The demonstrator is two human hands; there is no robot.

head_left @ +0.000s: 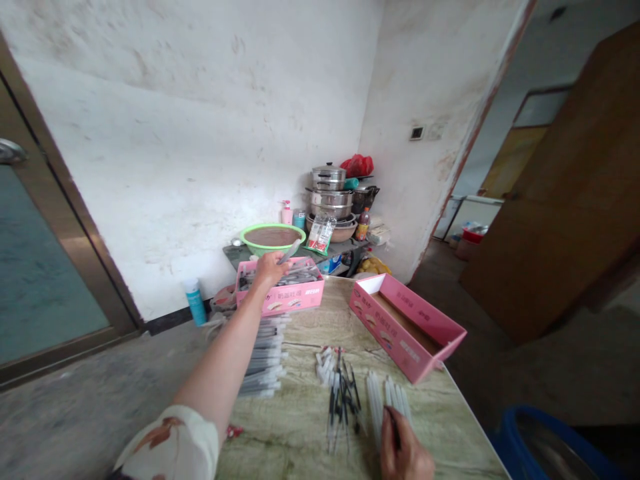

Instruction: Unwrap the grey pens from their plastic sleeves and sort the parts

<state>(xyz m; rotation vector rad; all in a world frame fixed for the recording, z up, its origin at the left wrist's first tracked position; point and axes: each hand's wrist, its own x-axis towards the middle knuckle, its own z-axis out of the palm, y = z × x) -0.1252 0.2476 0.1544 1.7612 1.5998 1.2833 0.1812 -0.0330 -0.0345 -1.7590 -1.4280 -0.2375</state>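
Over the pink cardboard box (300,301) at the wood-patterned bench's (320,323) far-left corner, the left hand (271,269) holds a grey plastic tube (291,250) — pointing away rightward; the right hand (407,453), toward the right edge, pinches something slim, dark (396,430).

Counts out at one left hand (271,268), one right hand (404,450), two pink boxes (295,300), one table (280,443), one green basin (259,247), one pink pump bottle (287,215), one drink bottle (363,225), one red bag (357,165) and two doors (555,200). Beside the right hand, shows two bundles of pale tubes (374,402). Cannot tally grey barrels (263,363), dark refills (342,402) or small white pieces (325,367): too overlapped.
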